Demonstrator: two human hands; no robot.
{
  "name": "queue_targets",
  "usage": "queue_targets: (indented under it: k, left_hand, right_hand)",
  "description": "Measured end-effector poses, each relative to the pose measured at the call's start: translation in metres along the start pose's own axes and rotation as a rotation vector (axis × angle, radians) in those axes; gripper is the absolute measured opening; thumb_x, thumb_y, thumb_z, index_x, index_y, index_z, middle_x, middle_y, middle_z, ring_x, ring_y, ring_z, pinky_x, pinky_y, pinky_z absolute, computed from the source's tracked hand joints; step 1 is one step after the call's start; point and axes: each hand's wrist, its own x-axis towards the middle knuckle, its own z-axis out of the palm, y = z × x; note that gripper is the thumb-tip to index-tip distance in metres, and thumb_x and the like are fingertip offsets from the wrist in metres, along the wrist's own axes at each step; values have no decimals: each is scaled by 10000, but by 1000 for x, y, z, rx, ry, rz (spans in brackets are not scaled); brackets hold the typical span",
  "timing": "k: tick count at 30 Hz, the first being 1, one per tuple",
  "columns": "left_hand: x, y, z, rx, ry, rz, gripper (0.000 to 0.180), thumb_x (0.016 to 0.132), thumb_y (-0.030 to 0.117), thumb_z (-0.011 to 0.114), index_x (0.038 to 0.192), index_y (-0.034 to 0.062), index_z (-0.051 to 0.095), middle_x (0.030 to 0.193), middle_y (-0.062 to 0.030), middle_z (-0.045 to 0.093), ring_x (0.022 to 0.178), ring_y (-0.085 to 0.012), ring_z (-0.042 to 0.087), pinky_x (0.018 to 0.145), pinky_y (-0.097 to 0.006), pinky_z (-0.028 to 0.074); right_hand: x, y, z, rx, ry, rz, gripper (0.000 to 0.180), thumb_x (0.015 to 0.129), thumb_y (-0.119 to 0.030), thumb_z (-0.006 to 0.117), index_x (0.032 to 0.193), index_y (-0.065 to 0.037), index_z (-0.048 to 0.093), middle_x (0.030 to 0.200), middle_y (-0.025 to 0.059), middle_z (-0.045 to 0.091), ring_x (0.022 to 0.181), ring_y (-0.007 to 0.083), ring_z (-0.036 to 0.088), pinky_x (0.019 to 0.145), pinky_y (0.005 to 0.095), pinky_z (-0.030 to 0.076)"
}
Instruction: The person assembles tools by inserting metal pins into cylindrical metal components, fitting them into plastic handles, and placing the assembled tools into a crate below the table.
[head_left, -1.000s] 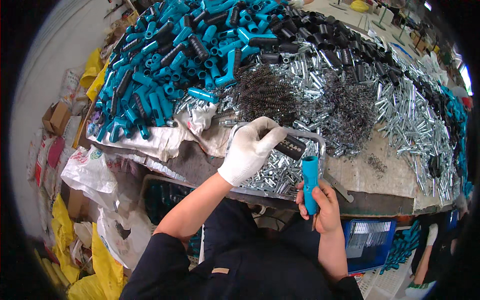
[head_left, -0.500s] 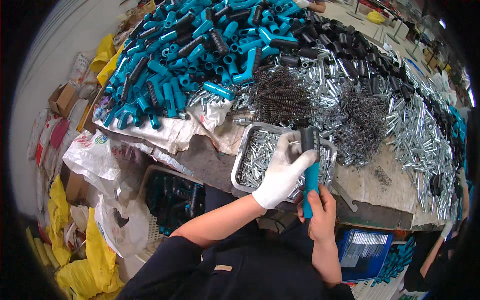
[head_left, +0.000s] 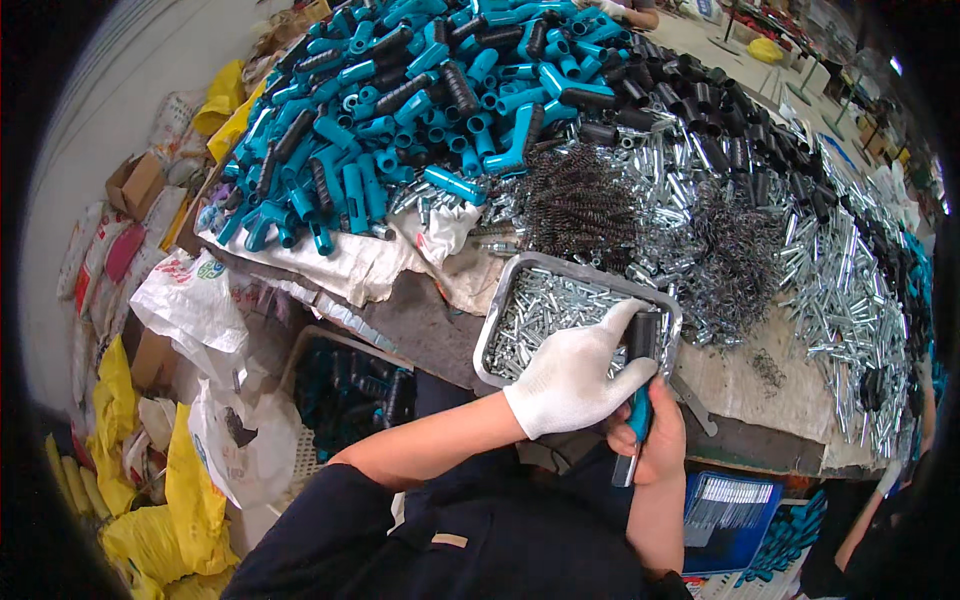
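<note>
Your left hand [head_left: 572,382], in a white glove, was closed around a black sleeve [head_left: 642,335], which stood upright over the near right corner of the tray. Your bare right hand [head_left: 662,440] gripped a teal handle [head_left: 640,408] just below it, with a flat metal piece [head_left: 624,468] sticking out underneath; your gloved thumb hid whether sleeve and handle touched. Beneath your left hand sat a grey tray [head_left: 484,352] of small metal pins [head_left: 540,312], and a flat metal bar [head_left: 696,406] lay at its right. Past the tray's far side were dark springs [head_left: 582,205], with a heap of teal handles [head_left: 400,105] to the left, black tubes [head_left: 700,100] beyond on the right, and shiny rods [head_left: 845,310] farther right. Below the table's edge stood a crate [head_left: 298,350] at your left and a blue box [head_left: 728,552] at your right.
</note>
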Motion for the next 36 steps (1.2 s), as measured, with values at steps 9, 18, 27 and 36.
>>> queue_targets:
  k: [9, 18, 27, 36]
  left_hand:
    - [-2, -21, -14, 253, 60, 296, 336, 902, 212, 554, 1187, 41, 604, 793, -197, 658, 756, -365, 652, 697, -466, 508]
    - [96, -178, -108, 1070, 77, -1, 173, 842, 247, 605, 899, 116, 703, 867, -126, 663, 828, -328, 667, 722, -442, 539]
    - [80, -104, -135, 397, 422, -4, 211, 921, 195, 543, 1067, 49, 587, 881, -131, 618, 788, -223, 642, 696, -372, 529]
    - [44, -27, -66, 98, -295, 266, 199, 877, 211, 610, 959, 36, 654, 845, -179, 642, 793, -291, 650, 706, -392, 511]
  right_hand:
    - [29, 9, 8, -1182, 257, -897, 449, 1001, -356, 511, 1268, 6, 521, 737, 31, 570, 533, 54, 488, 425, 235, 374]
    - [22, 9, 5, -756, 308, -265, 340, 1001, -380, 509, 1116, -60, 517, 628, 0, 487, 427, 60, 426, 372, 213, 318]
    - [22, 9, 9, -772, 232, -218, 345, 989, -369, 539, 1096, -41, 520, 634, -4, 497, 450, 52, 430, 393, 210, 332]
    - [32, 23, 7, -869, 173, -262, 485, 965, -397, 580, 1226, 8, 526, 641, -12, 509, 513, 50, 459, 439, 206, 358]
